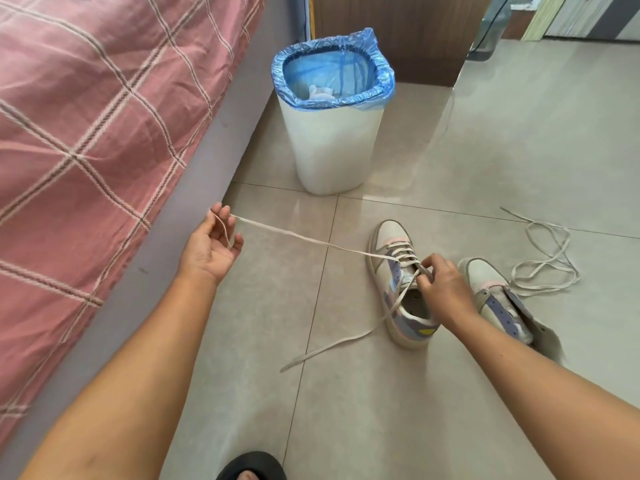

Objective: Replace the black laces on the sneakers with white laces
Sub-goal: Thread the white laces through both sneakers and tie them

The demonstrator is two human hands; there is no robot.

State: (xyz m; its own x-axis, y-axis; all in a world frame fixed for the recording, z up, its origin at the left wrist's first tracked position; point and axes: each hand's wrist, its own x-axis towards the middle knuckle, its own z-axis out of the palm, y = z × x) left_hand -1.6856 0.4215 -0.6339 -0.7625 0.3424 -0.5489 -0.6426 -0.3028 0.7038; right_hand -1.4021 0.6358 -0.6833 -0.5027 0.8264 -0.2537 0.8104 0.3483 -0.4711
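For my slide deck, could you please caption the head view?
Left hand pulls a white lace taut while right hand pinches it at the pastel sneaker.

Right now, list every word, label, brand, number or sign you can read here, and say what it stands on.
None can be read. The yellow patch on the heel of the laced sneaker shows no letters. The trash bin, bedspread and unlaced sneaker bear no visible text.
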